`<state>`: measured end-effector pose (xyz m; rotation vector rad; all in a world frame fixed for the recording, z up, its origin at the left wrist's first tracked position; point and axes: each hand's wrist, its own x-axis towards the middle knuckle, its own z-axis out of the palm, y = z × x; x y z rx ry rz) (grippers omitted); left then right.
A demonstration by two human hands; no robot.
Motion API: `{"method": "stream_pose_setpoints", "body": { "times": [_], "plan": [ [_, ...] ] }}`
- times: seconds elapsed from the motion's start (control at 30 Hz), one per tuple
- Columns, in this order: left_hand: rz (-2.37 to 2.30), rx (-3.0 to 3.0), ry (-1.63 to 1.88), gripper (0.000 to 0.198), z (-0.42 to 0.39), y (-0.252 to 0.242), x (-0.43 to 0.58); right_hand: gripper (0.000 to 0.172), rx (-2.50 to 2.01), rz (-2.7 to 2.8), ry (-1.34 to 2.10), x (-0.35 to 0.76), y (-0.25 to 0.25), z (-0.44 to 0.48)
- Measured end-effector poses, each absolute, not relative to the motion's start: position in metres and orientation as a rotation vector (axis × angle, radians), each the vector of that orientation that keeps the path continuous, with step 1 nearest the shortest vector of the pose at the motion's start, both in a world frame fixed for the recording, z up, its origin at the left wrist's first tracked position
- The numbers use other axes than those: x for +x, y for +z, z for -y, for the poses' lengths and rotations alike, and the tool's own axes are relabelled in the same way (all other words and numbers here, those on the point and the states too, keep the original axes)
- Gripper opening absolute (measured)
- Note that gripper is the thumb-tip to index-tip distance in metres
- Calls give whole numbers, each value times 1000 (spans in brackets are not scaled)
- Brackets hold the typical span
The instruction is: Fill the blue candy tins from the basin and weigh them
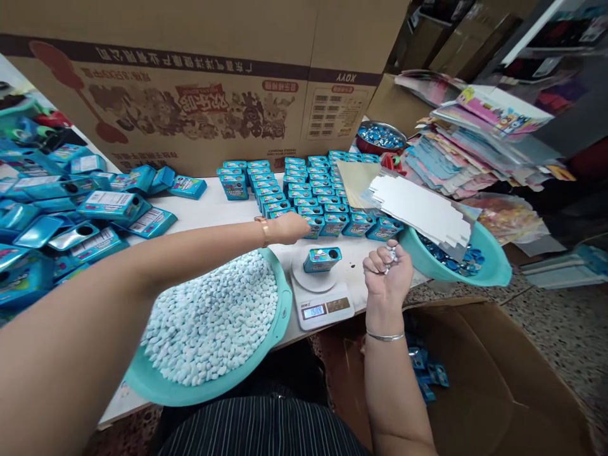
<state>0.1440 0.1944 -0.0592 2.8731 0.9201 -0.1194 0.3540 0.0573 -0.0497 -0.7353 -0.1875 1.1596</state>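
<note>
My left hand [288,228] is closed at the front left of the rows of blue tins, its fingertips at a blue tin [314,227] and partly hidden. My right hand [388,269] is turned palm up, its fingers curled around several small white candies [392,253]. Between my hands, one blue tin [323,259] with a round dark opening on top stands on a white kitchen scale [325,310] with a lit display. Under my left forearm lies a turquoise basin [281,316] filled with pale candies [213,316].
Loose blue tins [109,206] pile up at left. A large carton [190,76] stands behind the rows. At right, a turquoise bowl [494,272] of small blue pieces has white card sheets [418,206] across it. An open carton [498,380] sits below.
</note>
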Motion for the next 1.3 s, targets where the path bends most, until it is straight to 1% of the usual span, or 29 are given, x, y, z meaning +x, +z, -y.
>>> {"method": "stream_pose_setpoints", "body": {
  "times": [0.07,0.13,0.2,0.27,0.37,0.87,1.0,1.3],
  "plan": [
    [-1011,2859,-39,18,-184,-30,138,11,-729,167,1177,353,-51,-60],
    [-1016,2792,178,21,-169,-6,137,12,-723,141,1213,348,-51,-66],
    [-934,2710,391,19,-152,6,141,12,-717,119,1244,340,-51,-72],
    [-862,2686,472,15,-136,7,147,12,-720,99,1267,334,-49,-78],
    [-871,2699,455,12,-122,-2,155,12,-723,92,1282,330,-46,-82],
    [-925,2706,355,17,-116,-25,172,16,-662,81,1236,362,-47,-63],
    [-937,2697,350,18,-115,-19,166,14,-667,104,1218,367,-53,-58],
    [-987,2683,368,13,-113,2,133,14,-673,91,1244,360,-56,-64]
  ]
}}
